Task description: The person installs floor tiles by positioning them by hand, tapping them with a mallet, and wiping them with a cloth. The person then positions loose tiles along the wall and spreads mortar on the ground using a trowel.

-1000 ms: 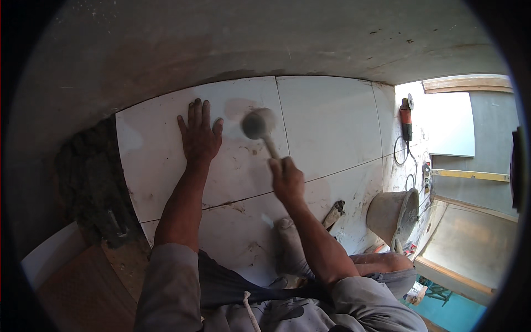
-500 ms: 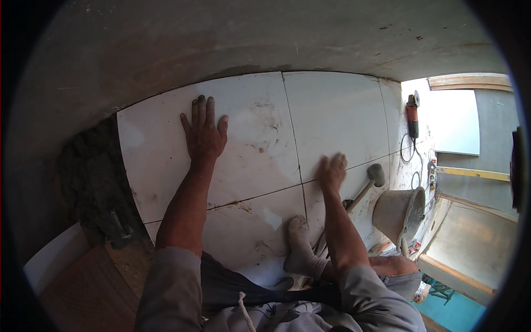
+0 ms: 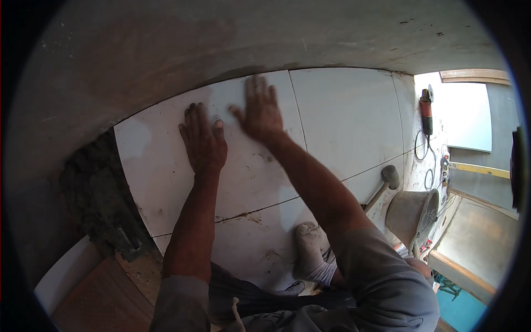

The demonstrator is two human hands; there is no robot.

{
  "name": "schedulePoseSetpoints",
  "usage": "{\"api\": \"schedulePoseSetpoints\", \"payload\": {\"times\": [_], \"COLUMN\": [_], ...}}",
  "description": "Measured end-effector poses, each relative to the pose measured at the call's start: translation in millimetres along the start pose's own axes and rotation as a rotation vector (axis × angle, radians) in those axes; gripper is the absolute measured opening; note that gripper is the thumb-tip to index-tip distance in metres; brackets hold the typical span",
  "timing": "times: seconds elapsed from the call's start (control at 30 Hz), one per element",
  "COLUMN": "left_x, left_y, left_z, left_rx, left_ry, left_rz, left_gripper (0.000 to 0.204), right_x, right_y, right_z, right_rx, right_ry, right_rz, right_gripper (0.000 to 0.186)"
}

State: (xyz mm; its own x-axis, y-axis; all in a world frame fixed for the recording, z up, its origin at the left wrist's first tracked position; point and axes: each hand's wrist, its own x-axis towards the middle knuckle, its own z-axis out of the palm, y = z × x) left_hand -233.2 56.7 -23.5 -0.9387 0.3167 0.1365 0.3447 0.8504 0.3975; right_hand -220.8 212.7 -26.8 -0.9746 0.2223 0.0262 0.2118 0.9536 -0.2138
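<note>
Resting left hand [image 3: 206, 145] on smooth white tile [image 3: 163, 166] beside rough dark mortar [image 3: 95, 185]; spreading blurred right hand [image 3: 262, 115] over it too, fingers loosely apart on both. Half a second ago, had right hand nearer blunt-headed mallet [image 3: 390, 177].

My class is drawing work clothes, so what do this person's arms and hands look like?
The left sleeve and right sleeve are grey, ending around the elbows; the right one is creased. The forearms are bare. The left hand and right hand are ungloved; blur hides the right's finer details.
</note>
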Motion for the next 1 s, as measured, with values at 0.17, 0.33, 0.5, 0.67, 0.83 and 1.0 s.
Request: {"api": "schedulePoseSetpoints", "payload": {"times": [0.17, 0.33, 0.5, 0.67, 0.83, 1.0], "left_x": [-6.0, -47.8, -88.7, -90.0, -124.4, -129.7], "left_y": [-14.4, -58.6, -132.7, -133.3, -179.6, -172.0], "left_z": [-2.9, -33.1, -68.7, -87.6, -90.7, -104.4], "left_rx": [-0.124, 0.033, 0.220, 0.244, -0.125, -0.228], "left_ry": [0.009, -0.126, -0.082, -0.175, -0.081, -0.164], "left_rz": [-0.007, 0.088, -0.380, -0.700, -0.595, -0.561], "left_gripper": [0.052, 0.051, 0.059, 0.063, 0.062, 0.064], "right_x": [-39.0, -88.0, -129.1, -147.2, -167.8, -200.2], "right_y": [-21.3, 119.9, 99.0, -83.1, -54.2, 137.3], "right_z": [-11.3, -14.1, -18.4, -33.4, -24.9, -17.5], "right_rx": [0.165, -0.055, -0.125, 0.149, 0.201, -0.144], "right_ry": [-0.087, 0.135, 0.108, -0.481, -0.354, 0.003], "right_rz": [-0.252, 0.293, 0.514, -0.238, -0.178, 0.625], "right_gripper": [0.068, 0.065, 0.071, 0.077, 0.071, 0.067]}}
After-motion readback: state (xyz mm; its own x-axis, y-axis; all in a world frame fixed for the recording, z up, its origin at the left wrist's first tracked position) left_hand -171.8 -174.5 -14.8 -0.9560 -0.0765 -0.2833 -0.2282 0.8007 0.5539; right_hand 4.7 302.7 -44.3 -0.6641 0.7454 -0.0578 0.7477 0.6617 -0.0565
